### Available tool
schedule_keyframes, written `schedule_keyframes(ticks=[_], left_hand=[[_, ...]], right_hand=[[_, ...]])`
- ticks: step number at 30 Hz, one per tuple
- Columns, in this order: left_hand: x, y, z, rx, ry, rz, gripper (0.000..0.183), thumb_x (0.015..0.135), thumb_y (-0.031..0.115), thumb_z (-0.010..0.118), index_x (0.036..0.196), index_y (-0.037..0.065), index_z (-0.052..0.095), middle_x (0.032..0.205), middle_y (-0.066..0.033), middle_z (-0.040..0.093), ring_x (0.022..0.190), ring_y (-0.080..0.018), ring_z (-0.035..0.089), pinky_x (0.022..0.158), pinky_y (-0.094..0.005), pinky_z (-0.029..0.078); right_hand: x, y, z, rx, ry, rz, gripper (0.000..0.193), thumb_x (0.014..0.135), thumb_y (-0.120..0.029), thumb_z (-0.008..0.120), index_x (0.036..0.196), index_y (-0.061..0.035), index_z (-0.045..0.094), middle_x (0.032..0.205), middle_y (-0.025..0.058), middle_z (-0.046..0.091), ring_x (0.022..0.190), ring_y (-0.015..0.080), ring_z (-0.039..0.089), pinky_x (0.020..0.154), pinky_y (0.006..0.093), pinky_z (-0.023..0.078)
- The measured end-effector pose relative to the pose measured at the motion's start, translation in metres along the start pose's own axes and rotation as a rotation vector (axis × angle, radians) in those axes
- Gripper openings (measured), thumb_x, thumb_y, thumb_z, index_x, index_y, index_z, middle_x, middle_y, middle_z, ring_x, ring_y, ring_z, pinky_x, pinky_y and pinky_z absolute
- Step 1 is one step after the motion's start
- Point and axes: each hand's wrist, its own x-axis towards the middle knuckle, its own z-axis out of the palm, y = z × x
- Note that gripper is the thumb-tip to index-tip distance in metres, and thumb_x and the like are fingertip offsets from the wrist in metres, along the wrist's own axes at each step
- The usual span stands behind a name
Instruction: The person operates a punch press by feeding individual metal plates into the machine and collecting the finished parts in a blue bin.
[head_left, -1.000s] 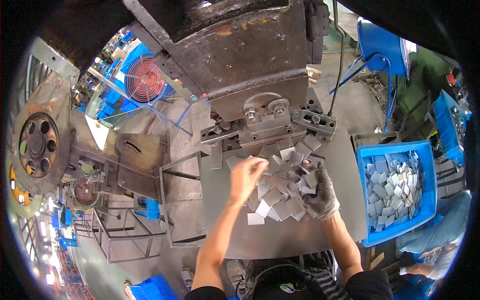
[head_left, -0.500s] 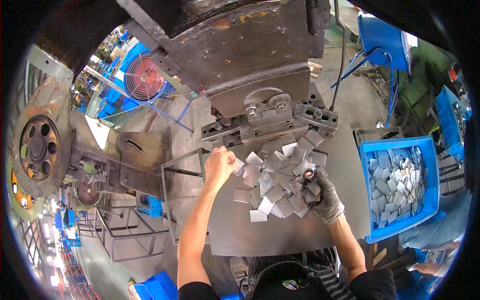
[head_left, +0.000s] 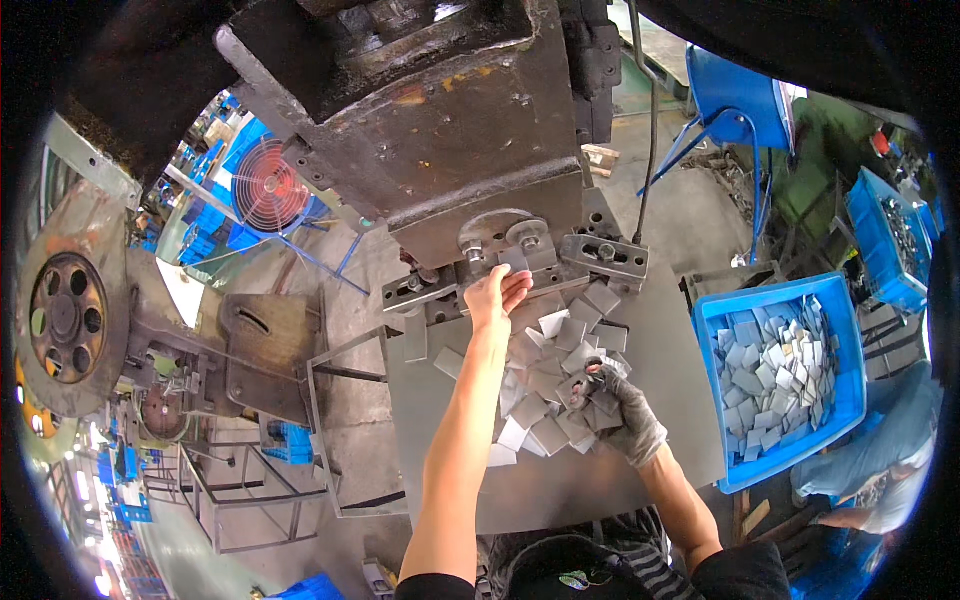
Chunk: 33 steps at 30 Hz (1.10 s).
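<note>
My bare left hand [head_left: 492, 300] reaches up to the press's die block, fingers closed on a small square metal plate [head_left: 513, 263] at the fingertips. The hand partly hides that plate. My right hand [head_left: 632, 418], in a grey glove with bare fingertips, rests at the right side of a loose pile of metal plates [head_left: 545, 385]. Its thumb and fingers close around a few dark metal plates [head_left: 606, 402]; how many, I cannot tell. The pile lies on a grey sheet-metal table [head_left: 630, 490], just below the press ram [head_left: 480, 130].
Clamp blocks [head_left: 605, 258] flank the die. At the right stands a blue bin [head_left: 708, 400] filled with similar plates. Farther off are a blue chair [head_left: 735, 85], a red fan [head_left: 268, 185] and another machine with a flywheel [head_left: 65, 310]. Another person's leg [head_left: 880, 430] shows at the right edge.
My left hand has moved from the pile's left side up and right to the die, carrying a plate. My right hand stays by the pile. The whole view has shifted slightly.
</note>
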Motion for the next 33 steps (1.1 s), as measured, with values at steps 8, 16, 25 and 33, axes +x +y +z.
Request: schedule_keyframes(ticks=[8,16,25,33], left_hand=[[-0.002,-0.005,0.007,-0.023,0.045,-0.008,0.019,0.079,0.015,0.06,0.084,-0.002,0.056,0.082,-0.0181,0.066,0.068,-0.0226,0.067,0.057,-0.0257,0.055],[-0.015,-0.001,-0.007,0.051,-0.001,0.132,0.014,0.082,0.016,0.059,0.077,0.003,0.059,0.068,-0.0079,0.063,0.054,-0.0132,0.06,0.048,-0.0214,0.049],[-0.1,0.004,-0.105,1.505,-0.245,0.763,0.045,0.065,0.015,0.076,0.105,0.005,0.059,0.1,-0.0069,0.058,0.087,-0.0216,0.058,0.07,-0.0334,0.049],[-0.093,0.024,-0.087,1.744,-0.186,0.498,0.064,0.054,0.025,0.082,0.106,0.005,0.051,0.096,-0.0134,0.054,0.094,-0.0278,0.056,0.074,-0.0388,0.047]], right_hand=[[-0.01,-0.003,0.006,-0.037,-0.02,-0.042,0.044,0.086,-0.052,0.049,0.094,-0.0092,0.058,0.087,0.0116,0.065,0.081,0.0247,0.063,0.079,0.0459,0.05],[0.014,0.005,0.005,-0.036,-0.075,-0.087,0.046,0.087,-0.05,0.048,0.107,-0.0093,0.056,0.104,0.0129,0.059,0.098,0.0298,0.058,0.082,0.0508,0.048],[0.043,-0.001,0.045,0.093,-0.039,-0.048,0.037,0.083,-0.041,0.059,0.107,-0.0121,0.057,0.107,0.0096,0.058,0.096,0.0291,0.058,0.082,0.0478,0.048],[0.022,-0.002,0.013,0.0,-0.039,-0.076,0.04,0.084,-0.043,0.057,0.107,-0.0099,0.056,0.105,0.0129,0.058,0.098,0.0297,0.058,0.083,0.0484,0.049]])
